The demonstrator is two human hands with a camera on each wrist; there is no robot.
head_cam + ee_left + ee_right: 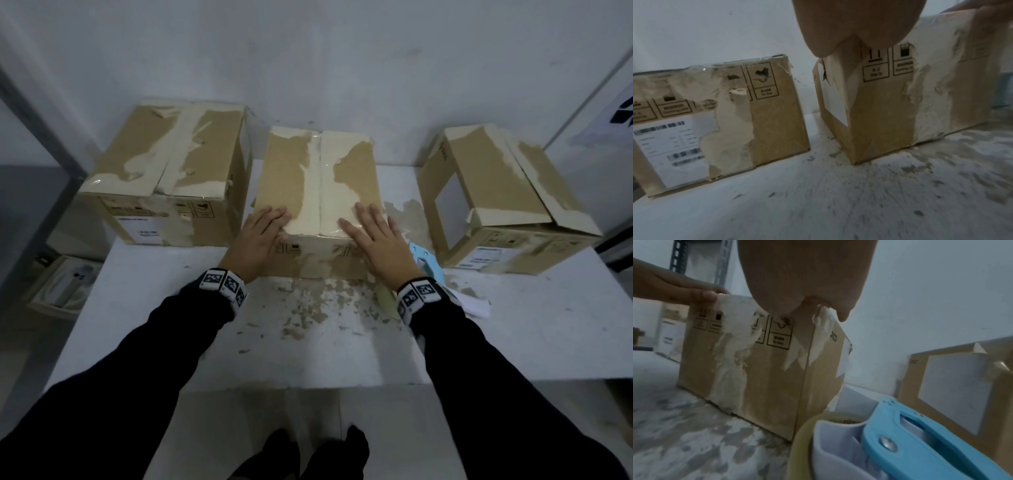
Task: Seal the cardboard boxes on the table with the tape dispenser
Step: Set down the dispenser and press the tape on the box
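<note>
Both hands (255,236) (378,240) flat on mid box (318,178), dispenser (426,262) prob. idle.

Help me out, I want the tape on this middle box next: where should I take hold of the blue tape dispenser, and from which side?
Grip the tape dispenser by its blue looped handle, probably with the right hand, coming from above. It lies on the table under that wrist, right of the middle box, handle slot up and open.

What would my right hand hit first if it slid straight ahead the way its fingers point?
Probably nothing on the box: the right hand lies flat on the middle cardboard box, fingers pointing across its bare top toward the wall. Depth there is unclear.
</note>
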